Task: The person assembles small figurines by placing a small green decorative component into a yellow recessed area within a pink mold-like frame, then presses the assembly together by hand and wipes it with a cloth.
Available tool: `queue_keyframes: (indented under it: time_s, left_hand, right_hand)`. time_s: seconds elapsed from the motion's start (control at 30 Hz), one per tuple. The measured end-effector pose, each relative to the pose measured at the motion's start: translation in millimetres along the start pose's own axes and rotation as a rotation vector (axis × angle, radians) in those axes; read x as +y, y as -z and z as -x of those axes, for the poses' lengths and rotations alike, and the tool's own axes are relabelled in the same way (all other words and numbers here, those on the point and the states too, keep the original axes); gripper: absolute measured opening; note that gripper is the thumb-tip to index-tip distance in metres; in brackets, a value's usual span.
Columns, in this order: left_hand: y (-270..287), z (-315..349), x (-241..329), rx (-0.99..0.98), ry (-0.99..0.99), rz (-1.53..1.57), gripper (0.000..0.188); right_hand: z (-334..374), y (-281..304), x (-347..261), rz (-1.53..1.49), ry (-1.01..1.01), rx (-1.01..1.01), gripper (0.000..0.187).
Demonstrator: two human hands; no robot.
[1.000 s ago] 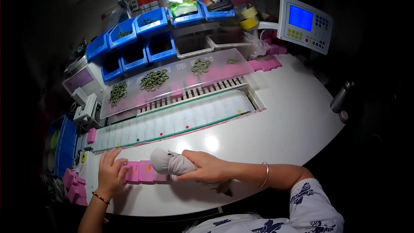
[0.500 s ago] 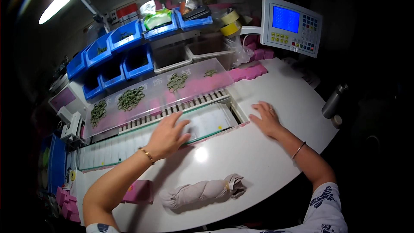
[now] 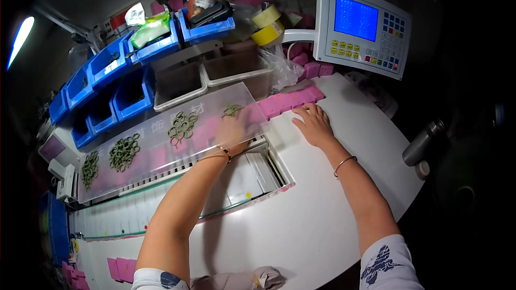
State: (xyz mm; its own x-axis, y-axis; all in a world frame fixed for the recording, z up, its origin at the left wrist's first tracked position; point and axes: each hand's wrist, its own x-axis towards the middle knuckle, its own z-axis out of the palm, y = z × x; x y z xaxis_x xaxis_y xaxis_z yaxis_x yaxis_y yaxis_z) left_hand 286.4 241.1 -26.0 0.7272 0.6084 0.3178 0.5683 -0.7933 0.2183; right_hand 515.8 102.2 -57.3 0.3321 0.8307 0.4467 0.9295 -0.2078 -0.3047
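Note:
My left hand point(image 3: 233, 130) reaches in at the right part of the clear plastic panel point(image 3: 209, 130). It looks hazy, as though seen through the panel, and its fingers are too blurred to read. Close by its fingertips is a small pile of green rings point(image 3: 231, 110). Larger piles of green rings point(image 3: 124, 152) lie farther left on the panel. Below my left wrist is a glass-edged recess point(image 3: 239, 187) with white cards or dividers. My right hand point(image 3: 314, 125) lies open on the white table point(image 3: 322, 198), fingers apart, near pink foam blocks point(image 3: 290, 100).
Blue bins point(image 3: 131, 94) and clear bins point(image 3: 180, 83) stand behind the panel. A grey control unit point(image 3: 363, 29) with a blue screen rises at the back right. A dark bottle point(image 3: 423, 142) stands right. A rolled cloth bundle point(image 3: 236, 281) and pink pieces point(image 3: 122, 269) lie near the front.
My left hand has moved forward from above the recess to the panel near the small ring pile. My right hand has slid forward toward the pink foam. The view has shifted.

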Motion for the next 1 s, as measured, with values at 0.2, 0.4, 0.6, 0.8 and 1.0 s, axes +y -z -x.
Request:
queue_keyframes:
  time_s: [0.2, 0.4, 0.6, 0.8, 1.0]
  left_hand:
    - [-5.4, -4.7, 4.4, 0.118, 0.009, -0.034, 0.063]
    - [5.9, -10.9, 14.7, 0.102, 0.008, -0.014, 0.058]
    - [7.1, -13.2, 24.1, 0.025, -0.041, 0.022, 0.059]
    - [24.3, 9.6, 77.9, -0.095, -0.017, 0.050, 0.055]
    - [14.1, 62.7, 116.6, -0.071, -0.145, 0.012, 0.065]
  right_hand:
    - [-44.4, -5.3, 16.0, 0.171, -0.145, 0.293, 0.026]
    - [-82.8, -29.1, 43.8, 0.146, -0.307, 0.318, 0.041]
    - [-91.6, -22.8, 51.7, 0.081, -0.271, 0.095, 0.041]
    - [-66.3, -8.2, 67.0, 0.053, -0.349, 0.193, 0.028]
    - [-6.0, 22.8, 80.6, 0.054, -0.349, 0.212, 0.023]
